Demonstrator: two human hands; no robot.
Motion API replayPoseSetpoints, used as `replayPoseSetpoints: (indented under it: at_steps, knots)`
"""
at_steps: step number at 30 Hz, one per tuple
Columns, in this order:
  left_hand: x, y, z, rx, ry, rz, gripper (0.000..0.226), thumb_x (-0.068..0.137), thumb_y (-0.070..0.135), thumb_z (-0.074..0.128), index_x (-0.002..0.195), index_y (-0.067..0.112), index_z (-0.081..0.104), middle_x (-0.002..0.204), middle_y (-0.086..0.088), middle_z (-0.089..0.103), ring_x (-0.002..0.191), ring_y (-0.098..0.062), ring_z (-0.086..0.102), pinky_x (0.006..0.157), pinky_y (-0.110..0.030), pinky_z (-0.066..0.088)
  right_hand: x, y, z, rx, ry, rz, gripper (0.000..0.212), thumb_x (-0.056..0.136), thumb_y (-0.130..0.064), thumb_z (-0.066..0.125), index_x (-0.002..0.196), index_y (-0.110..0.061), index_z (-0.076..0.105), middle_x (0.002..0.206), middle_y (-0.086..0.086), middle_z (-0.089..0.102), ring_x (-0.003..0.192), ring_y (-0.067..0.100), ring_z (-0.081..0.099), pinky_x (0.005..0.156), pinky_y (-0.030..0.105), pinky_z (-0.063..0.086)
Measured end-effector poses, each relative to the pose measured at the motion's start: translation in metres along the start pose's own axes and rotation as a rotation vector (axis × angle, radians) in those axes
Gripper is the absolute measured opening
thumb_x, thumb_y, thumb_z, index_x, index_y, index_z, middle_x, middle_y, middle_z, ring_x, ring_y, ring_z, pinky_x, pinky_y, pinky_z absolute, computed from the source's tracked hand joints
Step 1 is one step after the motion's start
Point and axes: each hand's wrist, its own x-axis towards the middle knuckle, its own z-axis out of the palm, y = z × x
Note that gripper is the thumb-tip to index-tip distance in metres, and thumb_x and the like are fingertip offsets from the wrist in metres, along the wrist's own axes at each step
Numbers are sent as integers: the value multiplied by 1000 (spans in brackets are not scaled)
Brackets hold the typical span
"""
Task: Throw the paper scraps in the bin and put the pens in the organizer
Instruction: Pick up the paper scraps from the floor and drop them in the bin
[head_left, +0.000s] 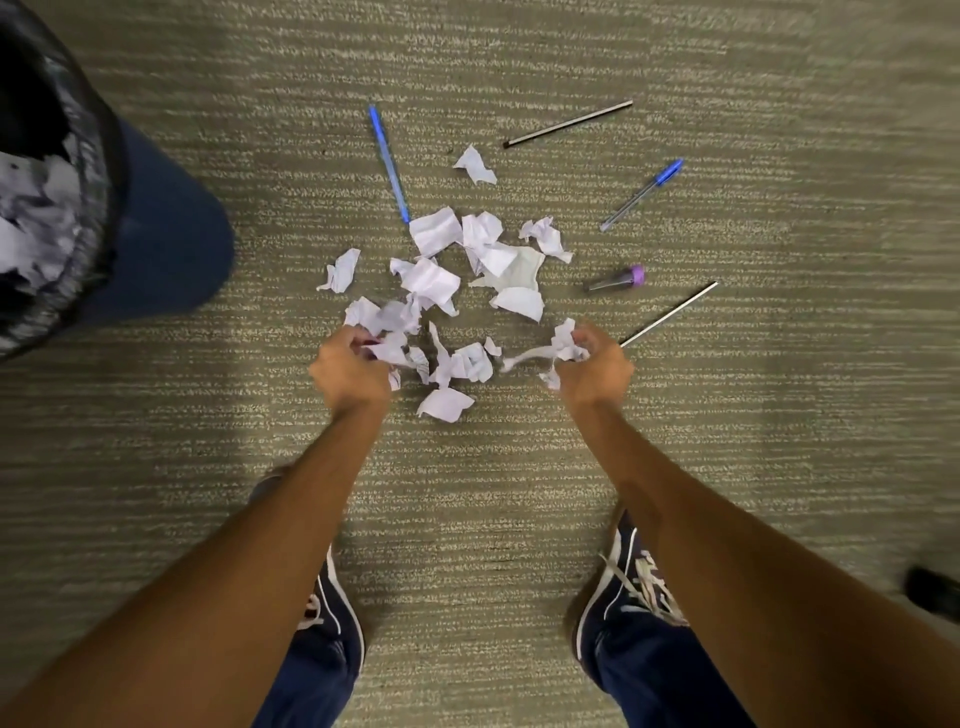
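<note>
Grabbing: left hand (349, 370) and right hand (592, 364) each clenched on a wad of paper scraps (470, 270)
Handling: featherlight, soft, crushable, so bunch a fistful, no care needed
Scraps: mostly piled mid-floor (779, 441); pens (388, 163) scattered around the pile
Bin (156, 234): far-left corner, already holding some paper
Organizer: can't see one
</note>
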Motion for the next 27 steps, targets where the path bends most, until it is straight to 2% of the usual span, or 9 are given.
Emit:
replayPoseSetpoints:
  at_steps: [3,5,10,14,17,21,23,25,27]
  knots:
    - [-5,5,-16,-123,-34,-82,29,87,-14,65,103,8,77,100,-11,73,82,-20,64,50,-15,45,-14,-2,-18,101,-38,17,36,83,4,74,108,-21,70,91,-15,66,68,-1,63,57,20,60]
    - [-10,10,-28,-212,-48,-143,31,87,-14,65,98,13,78,93,-4,70,75,-16,60,43,-10,40,-26,-6,-30,157,-81,18,37,82,2,76,112,-19,70,84,-25,61,71,-2,64,59,16,58]
    - [-23,21,-63,-372,-146,-214,30,85,-9,74,92,20,77,101,1,72,71,-8,62,37,-8,42,-62,-31,-53,371,-180,-3,39,77,3,80,110,-13,71,102,-3,76,87,15,75,76,31,62]
    - [-36,32,-94,-467,-175,-190,35,83,-7,76,76,28,74,96,-1,77,78,-19,69,55,-26,55,-100,-73,-70,509,-303,-134,39,76,12,76,104,-15,73,101,-3,78,93,15,75,84,33,62]
    - [-43,42,-123,-585,-224,-210,43,80,-9,77,66,32,75,85,6,76,75,-15,69,65,-29,61,-126,-111,-79,566,-375,-226,39,77,16,71,104,-13,72,100,-2,78,93,15,75,82,30,62]
    - [-43,57,-167,-684,-196,-183,44,77,-13,77,66,29,75,89,-9,77,62,-10,67,54,-23,55,-156,-172,-82,556,-443,-299,37,78,14,72,102,-15,72,97,0,78,90,17,75,80,28,61]
    - [-40,65,-195,-722,-172,-185,40,74,-13,80,66,25,73,86,-10,76,64,-16,67,56,-26,54,-171,-204,-76,554,-457,-306,40,78,16,71,99,-18,72,88,-4,77,76,9,73,71,23,61]
    - [-35,72,-225,-782,-162,-200,39,72,-14,81,65,23,72,77,-3,76,64,-17,68,55,-28,55,-186,-236,-66,534,-461,-309,37,78,17,71,105,-8,72,93,7,77,67,6,68,63,23,57]
    - [-29,79,-256,-850,-154,-225,40,73,-15,79,61,22,72,70,5,76,62,-13,69,50,-25,55,-202,-268,-53,539,-478,-316,39,77,18,70,112,2,69,103,21,75,76,15,69,70,34,59]
